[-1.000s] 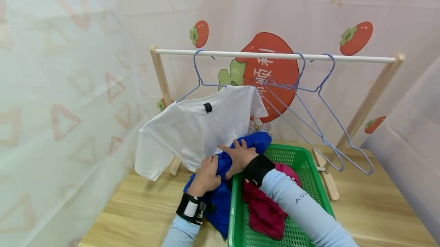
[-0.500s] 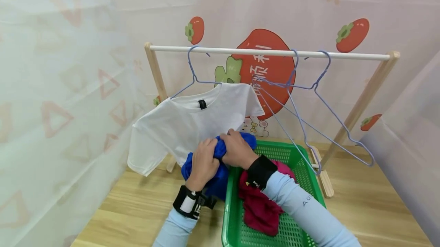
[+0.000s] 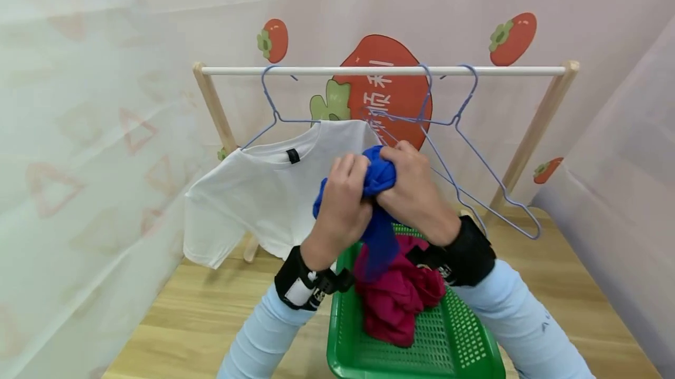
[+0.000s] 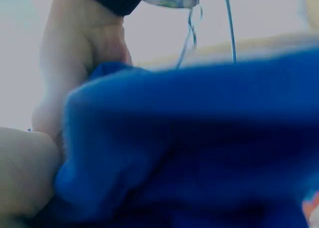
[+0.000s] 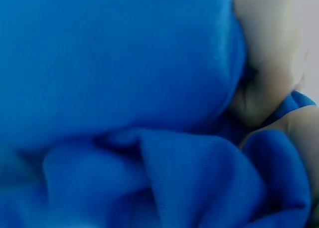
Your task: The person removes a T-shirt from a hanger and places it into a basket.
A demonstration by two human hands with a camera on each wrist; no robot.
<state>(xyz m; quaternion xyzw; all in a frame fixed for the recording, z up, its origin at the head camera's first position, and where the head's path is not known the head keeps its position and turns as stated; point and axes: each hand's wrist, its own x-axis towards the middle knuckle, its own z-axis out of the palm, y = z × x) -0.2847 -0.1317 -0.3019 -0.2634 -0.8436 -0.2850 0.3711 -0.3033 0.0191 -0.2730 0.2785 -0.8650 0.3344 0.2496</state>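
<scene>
A bunched blue cloth (image 3: 381, 175) is held up between both hands in the head view, its lower part hanging above the green basket. My left hand (image 3: 343, 203) grips it from the left with curled fingers. From the right, my right hand (image 3: 419, 191) grips the same bundle, its knuckles close to the left hand. Blue fabric (image 4: 174, 138) fills much of the left wrist view, and folds of the blue cloth (image 5: 164, 173) cover most of the right wrist view. Behind the hands a white T-shirt (image 3: 263, 197) hangs on a blue wire hanger.
A green basket (image 3: 337, 355) stands on the wooden table (image 3: 174, 332) with a dark red cloth (image 3: 392, 303) in it. Over it runs a rack's white rail (image 3: 337, 71), carrying two bare blue hangers (image 3: 490, 174) at the right. Wooden posts (image 3: 532, 139) support the rail.
Both hands have lifted the blue cloth up from beside the basket's left edge, and to the right, to in front of the white T-shirt. The right hand's spread fingers have closed round the cloth.
</scene>
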